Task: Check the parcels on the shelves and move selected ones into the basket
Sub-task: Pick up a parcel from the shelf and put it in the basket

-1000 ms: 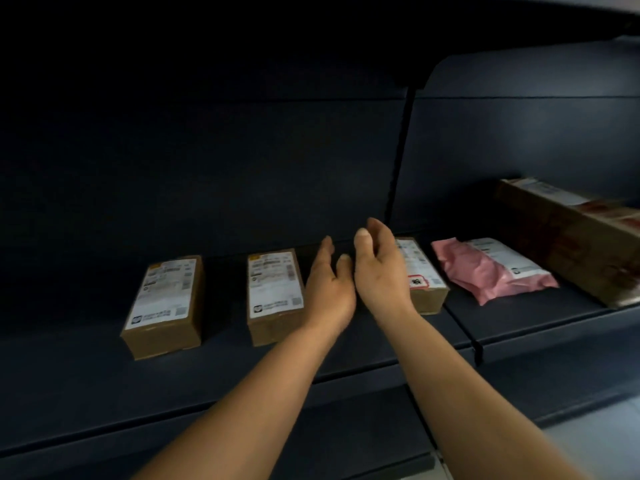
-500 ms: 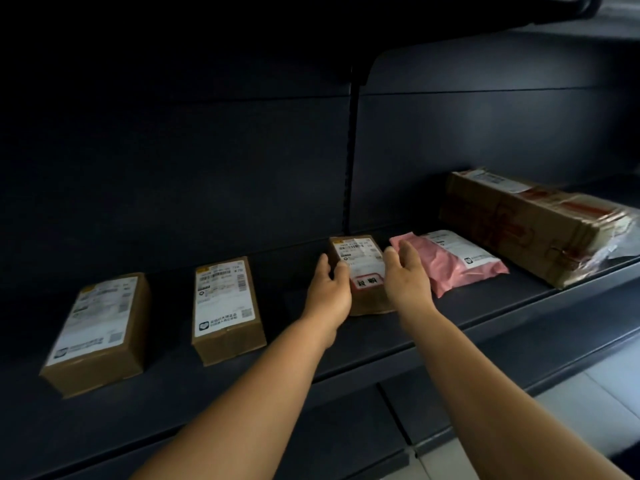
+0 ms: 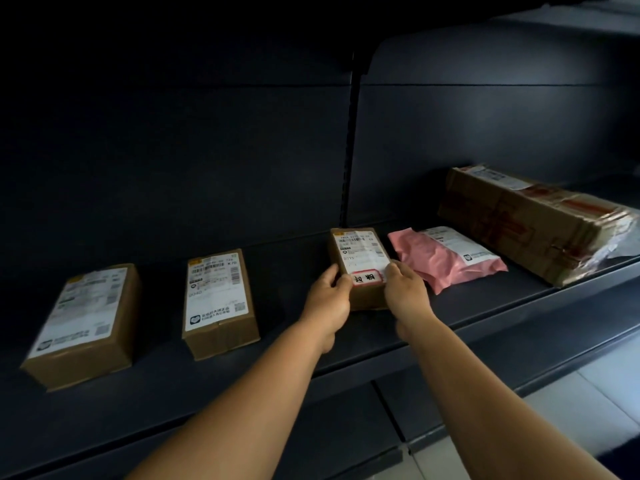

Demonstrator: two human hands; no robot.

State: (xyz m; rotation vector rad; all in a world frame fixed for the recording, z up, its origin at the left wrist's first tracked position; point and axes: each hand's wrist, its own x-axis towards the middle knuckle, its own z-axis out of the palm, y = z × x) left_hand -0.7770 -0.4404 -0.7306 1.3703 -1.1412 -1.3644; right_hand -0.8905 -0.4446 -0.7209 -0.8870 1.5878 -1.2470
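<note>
The small brown cardboard parcel (image 3: 358, 258), white-labelled with a red-bordered tag, lies flat, long axis running back into the shelf (image 3: 485, 299); left hand (image 3: 329, 299) and right hand (image 3: 405, 294) grip its near corners.

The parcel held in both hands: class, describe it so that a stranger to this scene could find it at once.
On the dark shelf lie three small brown boxes; take the rightmost one, the held parcel, beside the pink mailer bag. The left hand and right hand grip its near corners. It alone carries a red-bordered sticker with handwriting.

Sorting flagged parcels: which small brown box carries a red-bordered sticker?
The third small box, gripped by both hands beside the pink mailer; the other two lack it.
</note>
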